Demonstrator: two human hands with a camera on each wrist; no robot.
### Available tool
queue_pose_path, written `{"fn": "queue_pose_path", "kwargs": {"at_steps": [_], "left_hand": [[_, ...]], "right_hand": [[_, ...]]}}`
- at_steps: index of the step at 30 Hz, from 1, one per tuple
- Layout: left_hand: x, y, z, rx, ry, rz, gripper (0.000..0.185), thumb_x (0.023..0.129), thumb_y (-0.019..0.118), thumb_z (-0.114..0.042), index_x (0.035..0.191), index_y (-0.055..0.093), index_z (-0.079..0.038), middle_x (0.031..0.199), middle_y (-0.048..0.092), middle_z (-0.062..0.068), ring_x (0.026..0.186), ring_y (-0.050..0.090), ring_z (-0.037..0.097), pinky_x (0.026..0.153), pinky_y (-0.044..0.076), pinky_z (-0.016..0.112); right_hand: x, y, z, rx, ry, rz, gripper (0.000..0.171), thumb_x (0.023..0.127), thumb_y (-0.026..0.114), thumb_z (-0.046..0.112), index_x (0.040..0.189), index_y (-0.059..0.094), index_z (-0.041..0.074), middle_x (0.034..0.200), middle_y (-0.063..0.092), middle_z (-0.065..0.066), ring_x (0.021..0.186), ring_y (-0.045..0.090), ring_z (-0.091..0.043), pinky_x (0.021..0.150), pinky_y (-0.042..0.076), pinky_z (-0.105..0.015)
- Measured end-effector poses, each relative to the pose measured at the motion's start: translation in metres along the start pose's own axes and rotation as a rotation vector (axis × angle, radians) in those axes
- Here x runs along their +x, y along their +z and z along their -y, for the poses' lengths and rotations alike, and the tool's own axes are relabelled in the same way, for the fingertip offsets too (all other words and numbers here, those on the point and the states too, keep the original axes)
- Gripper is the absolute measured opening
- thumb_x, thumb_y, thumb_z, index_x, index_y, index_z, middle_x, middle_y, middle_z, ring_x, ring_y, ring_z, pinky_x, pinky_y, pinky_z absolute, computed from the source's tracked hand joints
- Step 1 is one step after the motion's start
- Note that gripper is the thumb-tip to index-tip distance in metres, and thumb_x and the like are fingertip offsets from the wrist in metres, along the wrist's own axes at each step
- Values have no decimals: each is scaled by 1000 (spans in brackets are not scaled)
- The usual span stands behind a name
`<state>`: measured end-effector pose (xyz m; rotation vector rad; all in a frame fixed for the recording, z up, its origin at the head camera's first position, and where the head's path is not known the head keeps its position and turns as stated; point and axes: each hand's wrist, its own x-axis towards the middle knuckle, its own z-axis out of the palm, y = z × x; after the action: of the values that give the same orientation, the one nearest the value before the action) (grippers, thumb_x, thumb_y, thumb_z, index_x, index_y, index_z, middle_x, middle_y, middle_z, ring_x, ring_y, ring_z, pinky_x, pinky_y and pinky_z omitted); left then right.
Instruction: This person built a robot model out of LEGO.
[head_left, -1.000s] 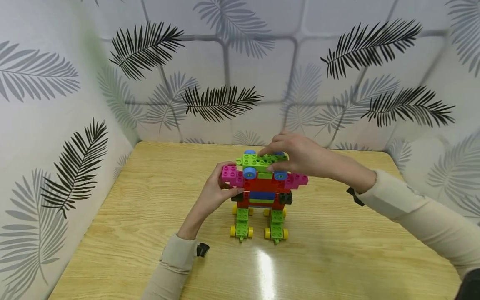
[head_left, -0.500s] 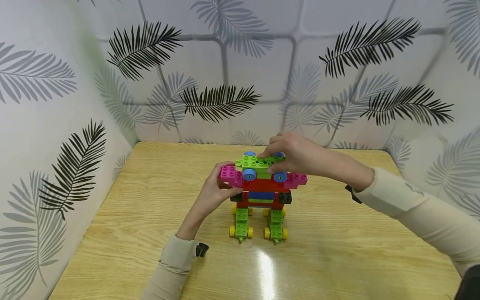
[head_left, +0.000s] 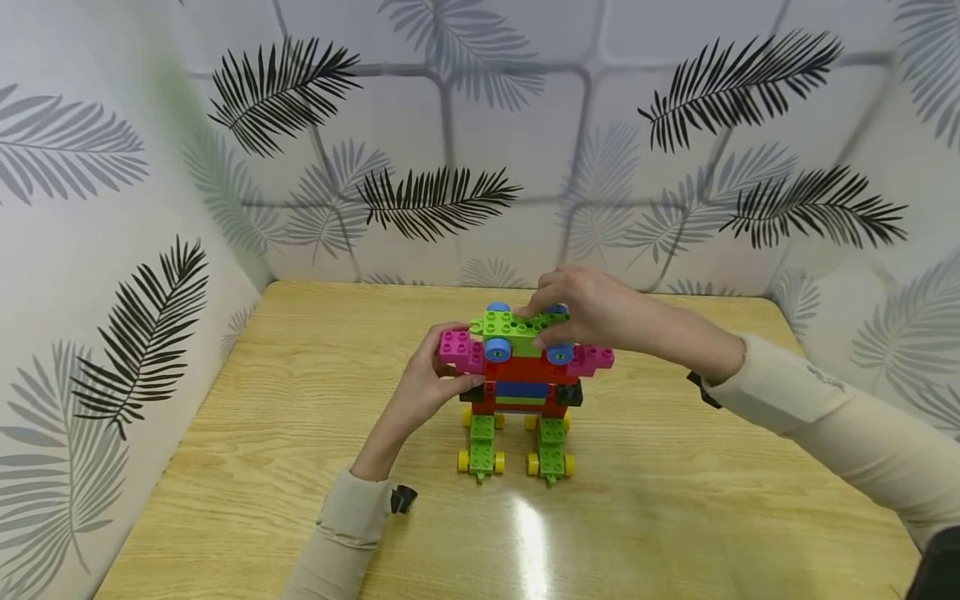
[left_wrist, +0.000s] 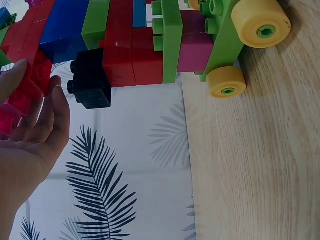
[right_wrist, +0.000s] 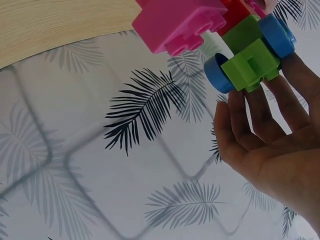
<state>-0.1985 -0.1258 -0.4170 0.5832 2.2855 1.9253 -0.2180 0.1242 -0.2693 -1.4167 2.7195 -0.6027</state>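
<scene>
Your brick robot (head_left: pixel 521 392) stands nearly whole on the table (head_left: pixel 675 500), wheeled legs, red body and pink arms all joined. Your left hand (head_left: pixel 427 387) pinches its pink arm (head_left: pixel 459 348); your right hand's (head_left: pixel 592 312) fingers (right_wrist: pixel 250 117) pinch the green head plate (head_left: pixel 513 323), which looks not yet fully seated.

Light wood-grain table (head_left: pixel 247 467), glossy, bright glare patch near its front edge. Enclosed on three sides by white walls (head_left: pixel 525 167) printed with black and grey leaf fronds and faint grid lines.
</scene>
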Motion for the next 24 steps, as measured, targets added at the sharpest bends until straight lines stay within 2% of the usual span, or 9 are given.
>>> {"fn": "queue_pose_path", "kwargs": {"at_steps": [6, 15, 19, 24], "left_hand": [[0, 1, 0, -3, 1, -6, 66, 83, 72, 3, 138, 40, -9, 125, 53, 17, 102, 59, 31, 80, 55, 36], [-1, 2, 1, 14, 29, 0, 65, 83, 73, 2, 138, 40, -8, 124, 53, 18, 99, 59, 31, 78, 55, 33], [-1, 2, -6, 21, 45, -3, 64, 83, 72, 3, 138, 40, -5, 124, 53, 20, 100, 59, 32, 82, 54, 41], [0, 2, -6, 27, 70, -6, 65, 83, 72, 5, 138, 38, -2, 124, 53, 21, 101, 59, 33, 85, 51, 51]], "right_hand": [[0, 1, -1, 5, 11, -1, 38, 73, 84, 14, 109, 73, 6, 93, 69, -2, 86, 62, -21, 76, 51, -37], [-1, 2, 0, 20, 45, 17, 39, 74, 84, 13, 110, 73, 5, 94, 68, -3, 82, 61, -18, 72, 52, -33], [0, 0, 0, 33, 43, 14, 40, 74, 84, 12, 111, 73, 5, 94, 68, -3, 84, 61, -18, 73, 52, -32], [-1, -1, -3, 55, 62, 11, 40, 75, 84, 15, 112, 73, 7, 97, 68, -2, 91, 62, -20, 79, 52, -36]]}}
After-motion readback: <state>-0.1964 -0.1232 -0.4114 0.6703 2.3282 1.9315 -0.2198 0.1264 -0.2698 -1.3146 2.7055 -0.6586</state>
